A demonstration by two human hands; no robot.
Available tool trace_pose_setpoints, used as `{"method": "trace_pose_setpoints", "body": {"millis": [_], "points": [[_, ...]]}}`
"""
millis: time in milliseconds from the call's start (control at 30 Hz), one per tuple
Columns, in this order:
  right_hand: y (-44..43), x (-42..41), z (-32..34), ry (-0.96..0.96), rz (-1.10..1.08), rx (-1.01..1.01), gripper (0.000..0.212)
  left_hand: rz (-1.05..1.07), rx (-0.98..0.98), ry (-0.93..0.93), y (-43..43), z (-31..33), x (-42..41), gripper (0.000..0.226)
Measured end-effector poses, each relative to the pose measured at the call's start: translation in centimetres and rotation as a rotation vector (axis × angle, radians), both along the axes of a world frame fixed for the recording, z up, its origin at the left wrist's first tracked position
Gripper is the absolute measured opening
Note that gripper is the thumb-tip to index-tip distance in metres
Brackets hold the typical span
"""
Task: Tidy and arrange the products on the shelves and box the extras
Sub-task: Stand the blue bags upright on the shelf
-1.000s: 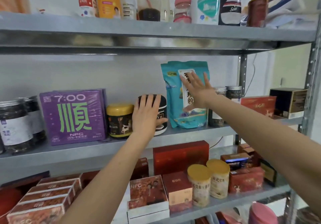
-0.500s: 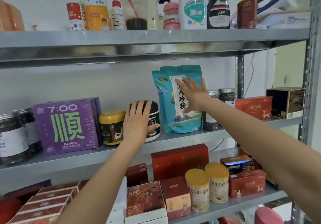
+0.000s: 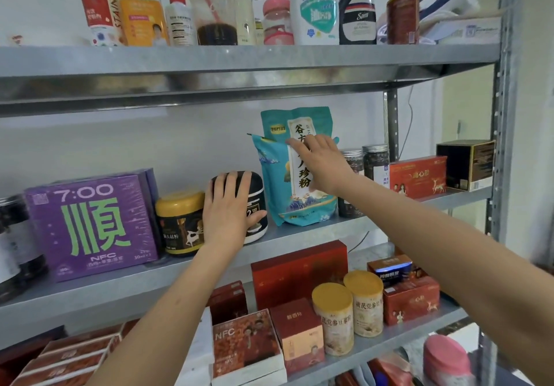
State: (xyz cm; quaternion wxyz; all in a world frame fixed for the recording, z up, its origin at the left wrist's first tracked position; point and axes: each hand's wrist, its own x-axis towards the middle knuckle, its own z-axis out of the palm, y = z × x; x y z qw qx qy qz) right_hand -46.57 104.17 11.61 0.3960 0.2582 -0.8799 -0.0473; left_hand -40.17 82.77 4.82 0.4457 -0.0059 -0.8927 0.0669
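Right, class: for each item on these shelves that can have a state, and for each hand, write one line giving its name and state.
Teal foil stand-up pouch: upright, right hand touching its front, fingers straight.
Black round jar with white base: upright, left hand flat against it.
Yellow-lidded dark jar: upright, lid on.
Clear plastic cup with red straw: upright, dark liquid at bottom.

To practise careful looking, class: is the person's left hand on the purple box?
No, the left hand lies on the black jar, while the purple box stands untouched further left.
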Motion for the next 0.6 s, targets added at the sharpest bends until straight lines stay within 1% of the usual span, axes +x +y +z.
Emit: {"method": "trace_pose_setpoints", "body": {"millis": [133,200,333,367,433,467,533,600], "points": [[0.0,0.5,0.1,0.033,0.026,-0.016,0.119,-0.007,0.008,0.002,0.0,0.0,-0.1,0.082],[0.2,0.8,0.2,0.005,0.023,-0.053,0.115,-0.009,0.01,0.002,0.0,-0.1,0.0,0.082],[1.2,0.8,1.4,-0.154,-0.014,-0.191,0.082,-0.003,0.003,-0.002,-0.1,0.0,-0.2,0.082],[1.6,0.8,1.8,-0.21,-0.028,-0.187,0.081,0.001,0.0,-0.002,-0.1,0.0,-0.2,0.083],[2.0,1.2,2.1,-0.313,-0.034,-0.151,0.088,0.009,-0.004,-0.007,-0.1,0.0,-0.2,0.083],[2.0,1.4,2.1,-0.333,-0.039,-0.131,0.091,0.009,0.0,-0.008,-0.1,0.0,-0.3,0.083],[2.1,1.7,1.9,-0.303,-0.061,-0.098,0.093,0.008,0.009,-0.009,-0.1,0.0,-0.3,0.082],[2.2,1.9,1.8,-0.242,-0.064,-0.116,0.091,0.008,0.01,-0.012,-0.1,-0.1,-0.3,0.082]]}}
